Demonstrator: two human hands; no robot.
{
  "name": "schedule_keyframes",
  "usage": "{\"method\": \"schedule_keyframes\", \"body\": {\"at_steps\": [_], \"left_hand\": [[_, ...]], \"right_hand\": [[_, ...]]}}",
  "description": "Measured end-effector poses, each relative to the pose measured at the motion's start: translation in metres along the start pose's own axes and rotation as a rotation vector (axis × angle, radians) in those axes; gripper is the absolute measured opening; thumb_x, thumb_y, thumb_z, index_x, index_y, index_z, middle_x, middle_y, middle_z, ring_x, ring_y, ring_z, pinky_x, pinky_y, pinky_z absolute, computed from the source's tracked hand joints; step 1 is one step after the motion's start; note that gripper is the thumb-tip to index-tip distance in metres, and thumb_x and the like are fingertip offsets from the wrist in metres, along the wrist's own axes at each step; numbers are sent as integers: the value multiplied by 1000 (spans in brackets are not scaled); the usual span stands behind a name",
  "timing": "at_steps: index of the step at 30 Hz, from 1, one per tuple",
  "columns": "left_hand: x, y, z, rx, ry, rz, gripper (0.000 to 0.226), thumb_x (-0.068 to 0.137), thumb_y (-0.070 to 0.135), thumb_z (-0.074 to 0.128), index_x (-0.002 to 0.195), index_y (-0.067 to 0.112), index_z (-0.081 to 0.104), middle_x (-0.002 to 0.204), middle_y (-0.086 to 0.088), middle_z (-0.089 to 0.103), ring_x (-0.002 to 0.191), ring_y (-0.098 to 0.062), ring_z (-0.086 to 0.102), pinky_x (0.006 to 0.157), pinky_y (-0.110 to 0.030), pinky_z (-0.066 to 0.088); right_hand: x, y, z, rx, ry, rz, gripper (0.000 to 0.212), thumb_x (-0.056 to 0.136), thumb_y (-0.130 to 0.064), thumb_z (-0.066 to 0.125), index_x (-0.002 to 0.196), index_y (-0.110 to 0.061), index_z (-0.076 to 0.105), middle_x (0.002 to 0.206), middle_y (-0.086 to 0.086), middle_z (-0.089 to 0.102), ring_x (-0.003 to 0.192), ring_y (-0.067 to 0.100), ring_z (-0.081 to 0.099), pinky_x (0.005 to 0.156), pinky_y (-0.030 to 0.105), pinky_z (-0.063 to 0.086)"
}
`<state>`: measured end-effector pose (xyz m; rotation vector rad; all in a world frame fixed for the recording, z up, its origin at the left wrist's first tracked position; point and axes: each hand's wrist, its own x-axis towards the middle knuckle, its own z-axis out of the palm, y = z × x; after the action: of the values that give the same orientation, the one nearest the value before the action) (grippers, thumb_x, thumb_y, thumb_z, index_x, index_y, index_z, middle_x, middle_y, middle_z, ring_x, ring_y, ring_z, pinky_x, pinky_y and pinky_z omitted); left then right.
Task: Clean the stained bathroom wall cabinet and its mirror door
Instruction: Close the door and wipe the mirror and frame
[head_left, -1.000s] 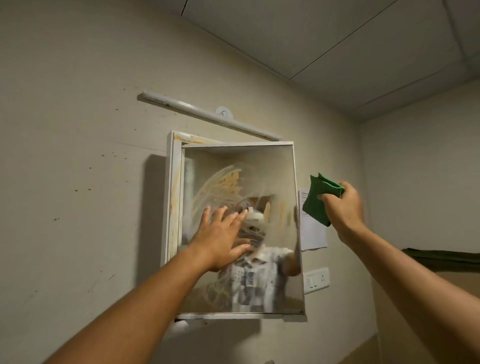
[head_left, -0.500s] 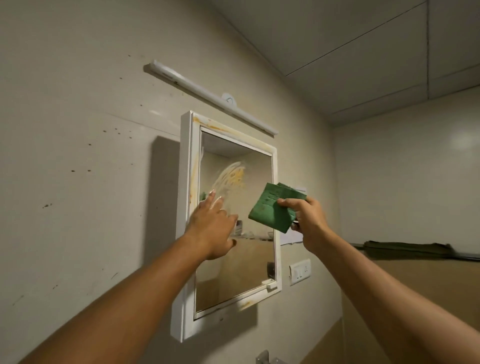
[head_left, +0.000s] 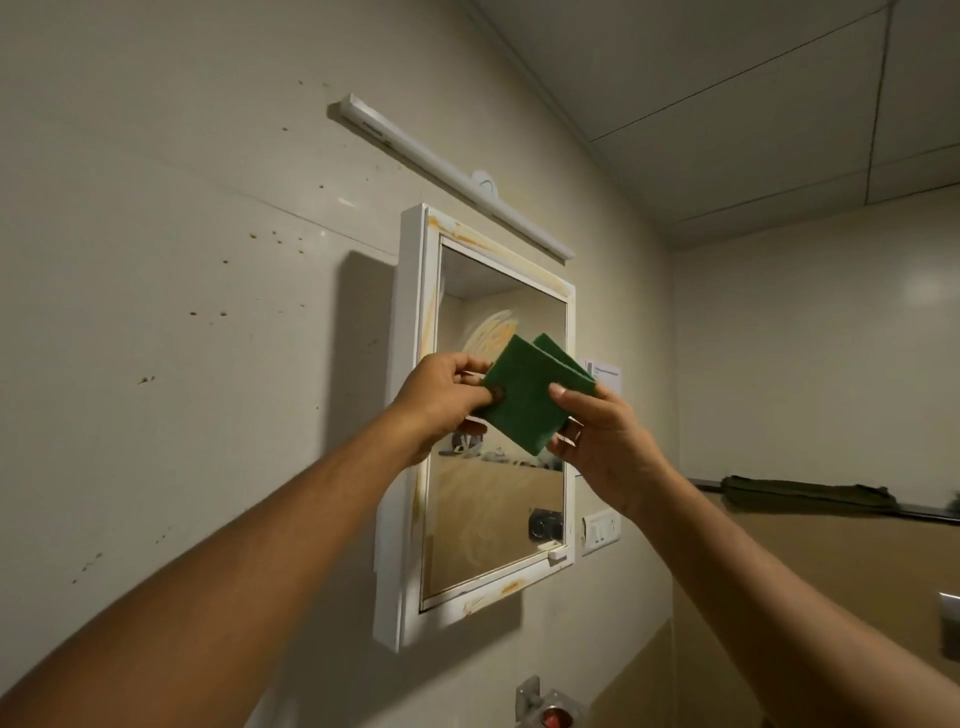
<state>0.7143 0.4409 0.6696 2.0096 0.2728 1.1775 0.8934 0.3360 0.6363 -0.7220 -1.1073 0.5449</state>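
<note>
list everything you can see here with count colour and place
wall cabinet: one, white with orange stains, on the wall at centre
mirror door: one, glass with a yellowish smear, front of the cabinet
scrub pad: one, green, seemingly folded, held before the mirror
tube light: one, white, above the cabinet
paper notice: one, white, wall right of the cabinet
switch plate: one, white, below the notice
cloth: one, dark green, ledge at far right
metal fitting: one, silver with red, bottom edge
left hand: one, fingers pinch the pad's left edge
right hand: one, fingers grip the pad's right side
</note>
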Motion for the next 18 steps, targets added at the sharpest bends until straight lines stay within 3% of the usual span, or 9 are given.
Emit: {"method": "schedule_keyframes", "body": {"at_steps": [4, 8, 13, 16, 18], "left_hand": [[-8, -7, -17, 354, 231, 139, 31, 87, 30, 80, 113, 22, 65, 86, 0, 71, 80, -17, 72, 69, -38, 64], [-16, -4, -48, 251, 406, 145, 29, 98, 49, 60, 113, 25, 65, 98, 4, 67, 93, -18, 67, 87, -46, 60], [-38, -27, -67, 121, 234, -5, 43, 104, 57, 40, 134, 30, 53, 132, 7, 60, 121, -15, 59, 100, -40, 53], [-47, -40, -68, 61, 125, -27, 54, 104, 59, 35, 147, 30, 45, 142, 9, 56, 129, -13, 56, 95, -32, 51], [-51, -45, -69, 55, 73, -37, 63, 101, 63, 32, 154, 30, 39, 147, 11, 54, 131, -9, 55, 89, -25, 49]], "right_hand": [[0, 6, 21, -277, 136, -108, 32, 89, -2, 71, 118, -11, 63, 115, 11, 72, 112, 30, 68, 93, 45, 60], [10, 17, 41, -611, 312, -349, 29, 89, -9, 73, 113, -16, 60, 109, 4, 66, 100, 21, 67, 78, 36, 64], [13, 74, 92, -774, 185, -293, 26, 90, -17, 74, 107, -24, 56, 96, -4, 64, 84, 14, 68, 66, 30, 64], [13, 101, 110, -660, 142, -324, 21, 93, -37, 71, 107, -26, 59, 94, -6, 66, 84, 11, 68, 74, 32, 63], [10, 109, 107, -514, 98, -339, 29, 96, -53, 61, 108, -27, 64, 96, -3, 69, 89, 14, 69, 79, 38, 63]]}}
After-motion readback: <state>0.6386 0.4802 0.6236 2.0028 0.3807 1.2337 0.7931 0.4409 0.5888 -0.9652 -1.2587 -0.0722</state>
